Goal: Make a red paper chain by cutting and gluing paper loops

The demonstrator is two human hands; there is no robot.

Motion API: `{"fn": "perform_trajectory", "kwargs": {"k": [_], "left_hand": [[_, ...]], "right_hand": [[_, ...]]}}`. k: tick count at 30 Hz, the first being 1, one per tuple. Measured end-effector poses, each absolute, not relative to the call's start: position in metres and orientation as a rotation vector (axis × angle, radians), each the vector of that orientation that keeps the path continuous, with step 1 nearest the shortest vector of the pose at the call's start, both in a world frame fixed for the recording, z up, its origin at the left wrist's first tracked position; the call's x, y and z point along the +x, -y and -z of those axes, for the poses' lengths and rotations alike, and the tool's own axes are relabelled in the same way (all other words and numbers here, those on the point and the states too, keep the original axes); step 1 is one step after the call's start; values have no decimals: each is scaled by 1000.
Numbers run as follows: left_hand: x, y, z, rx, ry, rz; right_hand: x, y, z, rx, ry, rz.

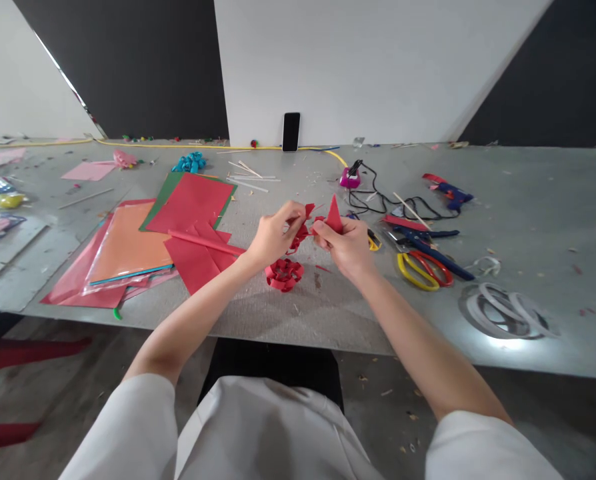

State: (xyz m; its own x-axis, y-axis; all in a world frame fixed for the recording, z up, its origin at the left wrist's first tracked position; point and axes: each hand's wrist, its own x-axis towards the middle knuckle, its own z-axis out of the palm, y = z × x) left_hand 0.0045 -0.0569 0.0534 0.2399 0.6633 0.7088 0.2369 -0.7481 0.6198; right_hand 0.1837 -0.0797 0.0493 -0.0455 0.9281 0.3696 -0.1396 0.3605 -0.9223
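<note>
Above the middle of the table, my left hand (pixel 277 230) is closed, its fingertips pinching a small piece of red paper (pixel 309 211). Close beside it, my right hand (pixel 347 245) is closed on a pointed strip of red paper (pixel 334 215) that sticks up past the thumb. Curled red paper shows between the two hands, partly hidden by the fingers. On the table just below them lies a red paper flower (pixel 284 275) with looped petals. Left of my left hand are red paper sheets (pixel 193 260) and a rolled red tube (pixel 205 241).
Scissors with yellow and red handles (pixel 418 270) and blue-handled pliers (pixel 435 243) lie right of my hands. Farther right are a blue glue gun (pixel 453 193) with a black cord and a coil of white tape (pixel 508 313). A phone (pixel 291 131) leans on the back wall.
</note>
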Motion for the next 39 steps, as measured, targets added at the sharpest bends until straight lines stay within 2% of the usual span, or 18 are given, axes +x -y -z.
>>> {"fn": "perform_trajectory", "kwargs": {"k": [14,31,39], "left_hand": [[16,65,-49,2260,-801,-1498],[18,67,-45,2359,-715,-1581],[18,71,-45,2340,-848,-1539]], "right_hand": [[187,77,-55,-796,1231,-1052],[190,83,-59,-944,1307,-867],[191,76,-62,-811,1162,-868]]}}
